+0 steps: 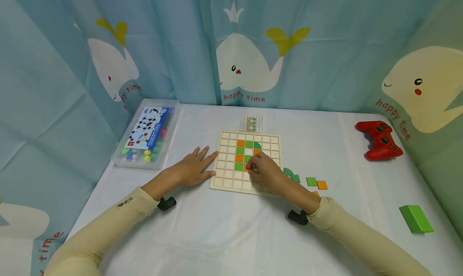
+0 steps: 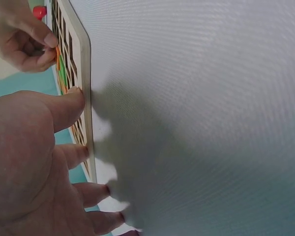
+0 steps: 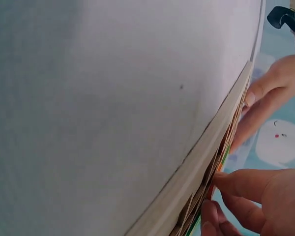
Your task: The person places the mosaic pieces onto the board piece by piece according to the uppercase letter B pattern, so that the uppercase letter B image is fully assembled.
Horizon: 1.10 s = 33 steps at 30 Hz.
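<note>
The right hand (image 1: 267,171) pinches an orange tile (image 1: 246,167), probably light and stiff, best held by its edges. The left hand (image 1: 192,167), fingers spread, touches the board (image 1: 227,183).

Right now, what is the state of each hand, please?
Left hand: open, fingers spread, touching the left edge of the board.
Right hand: closed, fingertips pinching an orange tile at the board.

A matt wooden board (image 1: 224,173) lies on a cloth-covered table (image 1: 217,236), a smooth, clear plastic box (image 1: 139,163) left, a plastic controller (image 1: 382,143) right, creased cloth curtain (image 1: 325,71) at far side.
</note>
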### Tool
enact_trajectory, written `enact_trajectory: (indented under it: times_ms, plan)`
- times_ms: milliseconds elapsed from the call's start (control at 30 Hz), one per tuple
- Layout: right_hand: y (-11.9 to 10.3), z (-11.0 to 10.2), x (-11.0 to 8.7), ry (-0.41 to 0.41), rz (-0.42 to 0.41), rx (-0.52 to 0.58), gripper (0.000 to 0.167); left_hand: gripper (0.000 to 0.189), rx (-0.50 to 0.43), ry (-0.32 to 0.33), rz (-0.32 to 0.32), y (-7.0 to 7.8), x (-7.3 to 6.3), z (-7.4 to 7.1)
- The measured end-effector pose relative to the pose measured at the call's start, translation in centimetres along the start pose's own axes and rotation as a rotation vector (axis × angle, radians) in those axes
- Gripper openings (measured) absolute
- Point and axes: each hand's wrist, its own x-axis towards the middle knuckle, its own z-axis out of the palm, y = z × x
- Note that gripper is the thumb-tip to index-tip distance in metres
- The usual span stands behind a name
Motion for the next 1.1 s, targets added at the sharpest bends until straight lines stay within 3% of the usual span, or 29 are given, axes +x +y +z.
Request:
enact_trajectory:
  times_ms: [300,433,667,900,1100]
  plan:
    - [0.8,-1.1,-0.8,0.007,-0.039,-0.025,0.010,0.074,-0.002,0.001,0.003,0.1,-0.2,-0.1]
    - [1.7,-3.1,-1.9,-0.019,0.060,-0.008,0.017,0.074,0.004,0.006,0.005,0.2,-0.2,0.0]
    - [4.7,-6.9,-4.3,-0.149,0.258,-0.054,0.035,0.073,0.010,0.019,0.008,0.2,-0.3,0.0]
    - [6.9,-7.5,-4.3,-0.177,0.262,0.035,0.023,0.073,0.014,0.022,0.002,0.1,-0.1,0.0]
    - [7.7,-7.5,-3.6,-0.117,0.278,0.002,0.026,0.074,0.010,0.016,0.001,0.2,-0.1,0.0]
